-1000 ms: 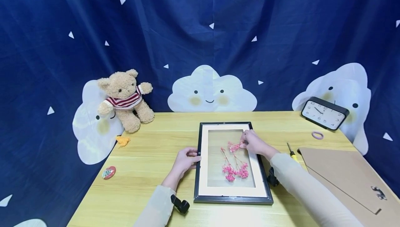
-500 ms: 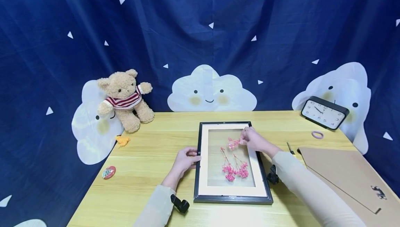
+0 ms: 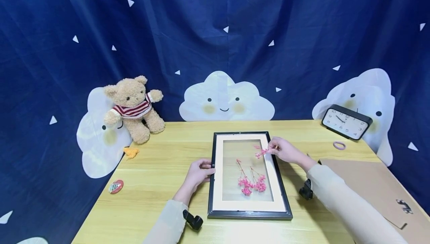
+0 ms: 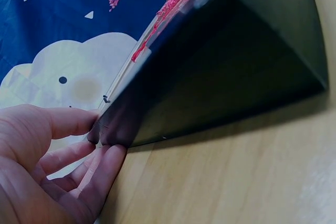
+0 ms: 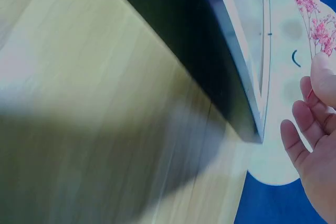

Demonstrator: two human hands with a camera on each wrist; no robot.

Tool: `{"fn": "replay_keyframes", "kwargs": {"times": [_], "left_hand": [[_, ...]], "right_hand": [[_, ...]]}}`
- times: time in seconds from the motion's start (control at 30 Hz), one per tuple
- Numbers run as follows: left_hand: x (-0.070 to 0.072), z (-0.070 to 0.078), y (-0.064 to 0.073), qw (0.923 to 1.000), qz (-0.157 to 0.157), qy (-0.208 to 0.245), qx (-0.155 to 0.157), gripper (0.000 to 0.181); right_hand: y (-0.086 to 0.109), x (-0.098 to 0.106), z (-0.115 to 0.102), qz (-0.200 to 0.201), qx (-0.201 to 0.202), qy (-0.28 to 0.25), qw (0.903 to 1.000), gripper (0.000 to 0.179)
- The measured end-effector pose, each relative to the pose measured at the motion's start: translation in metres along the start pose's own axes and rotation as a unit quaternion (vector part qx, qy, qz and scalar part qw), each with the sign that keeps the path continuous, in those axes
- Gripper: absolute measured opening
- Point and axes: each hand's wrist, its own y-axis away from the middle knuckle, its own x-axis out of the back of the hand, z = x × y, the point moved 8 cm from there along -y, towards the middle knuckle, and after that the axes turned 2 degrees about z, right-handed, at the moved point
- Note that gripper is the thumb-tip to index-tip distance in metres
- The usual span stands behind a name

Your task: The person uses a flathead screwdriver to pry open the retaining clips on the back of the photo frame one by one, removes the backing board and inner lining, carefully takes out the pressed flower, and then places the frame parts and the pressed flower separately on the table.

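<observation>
A black picture frame (image 3: pixel 250 215) with a white mat (image 3: pixel 280 191) lies on the table. My left hand (image 3: pixel 197 171) holds its left edge, thumb on top and fingers against the side, as the left wrist view shows. Two pink dried flower sprigs (image 3: pixel 246 190) lie inside the mat's opening, blossoms toward me. Above the opening's upper right, my right hand (image 3: pixel 285 150) pinches another pink flower sprig (image 3: pixel 259 155) by its stem. In the right wrist view that flower sprig (image 5: pixel 321 34) is clear of the frame, its stem between thumb and fingers.
A cardboard backing board (image 3: pixel 362 188) lies at the right, partly under my right sleeve. Behind it are a purple ring (image 3: pixel 339 146) and a black clock (image 3: pixel 347 122). At the left are a teddy bear (image 3: pixel 134 109), an orange object (image 3: pixel 131 152) and a round badge (image 3: pixel 115 187).
My right hand has moved right with the pinched flower sprig, toward the opening's upper right corner. The left hand and the frame stay put. The right sleeve now covers the yellow-handled tool.
</observation>
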Motion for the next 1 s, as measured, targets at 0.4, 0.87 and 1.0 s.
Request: {"fn": "replay_keyframes", "kwargs": {"times": [0.4,0.87,1.0], "left_hand": [[0.0,0.0,0.002,0.9997,0.004,-0.023,0.001,0.042],[0.002,-0.001,0.0,0.9998,0.003,-0.019,-0.001,0.043],[0.001,-0.001,0.0,0.9998,-0.001,-0.019,0.0,0.043]], "right_hand": [[0.033,0.035,0.028,0.062,-0.065,0.019,0.9958,0.014],[0.074,0.036,0.064,0.182,-0.33,0.019,0.9261,0.022],[0.078,0.03,0.067,0.204,-0.352,0.031,0.9129,0.028]]}}
